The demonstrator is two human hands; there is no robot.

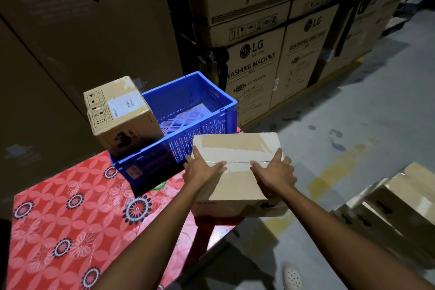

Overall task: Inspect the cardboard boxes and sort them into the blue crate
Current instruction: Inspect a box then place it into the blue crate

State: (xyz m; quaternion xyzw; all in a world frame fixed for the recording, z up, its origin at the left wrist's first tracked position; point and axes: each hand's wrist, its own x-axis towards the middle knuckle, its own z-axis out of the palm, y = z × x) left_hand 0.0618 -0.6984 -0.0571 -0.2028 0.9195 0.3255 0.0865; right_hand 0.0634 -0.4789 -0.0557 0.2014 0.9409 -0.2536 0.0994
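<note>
The left grip and right grip clasp the taped cardboard box by its sides, thumbs on top. They hold it at the worktop's right edge, just near the blue crate, probably for inspection. A labelled box already stands in the crate's left corner.

Dim light. Stacked washing-machine cartons rise behind the red floral-clothed table, on a stained grey concrete floor.
</note>
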